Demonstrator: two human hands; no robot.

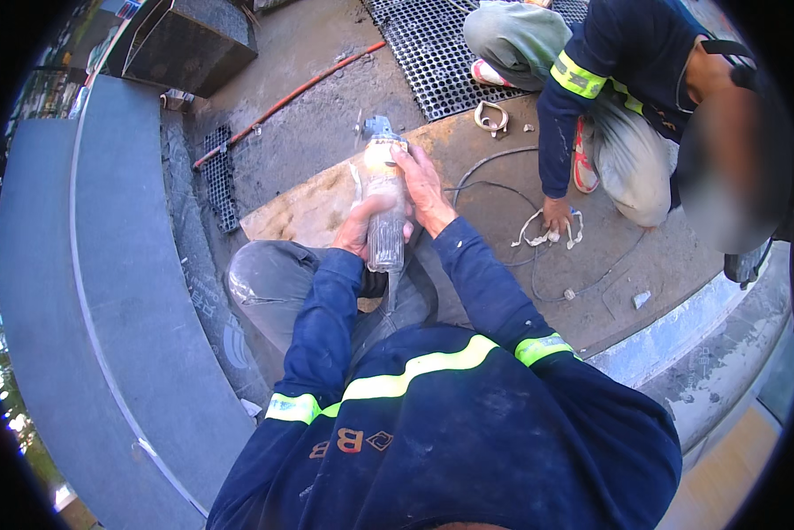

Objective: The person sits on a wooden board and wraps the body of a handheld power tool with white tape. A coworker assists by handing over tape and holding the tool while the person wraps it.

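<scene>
A dusty angle grinder (385, 238) with a blue-grey head points away from me, held over my bent knees. My left hand (365, 223) is wrapped round the middle of its body from the left. My right hand (421, 187) grips it higher up, near the head, with the thumb on the pale upper housing. Below the tool a grey strap or cord runs down between my legs. A worn board (282, 203) lies just beyond my left knee.
A co-worker (609, 53) crouches at the right, one hand (556, 216) by white tangled cord on the ground. Black cables (543, 287), black perforated mats (419, 53), a red hose (300, 93) and a dark metal piece (185, 44) lie around. Grey slabs (123, 265) form the left edge.
</scene>
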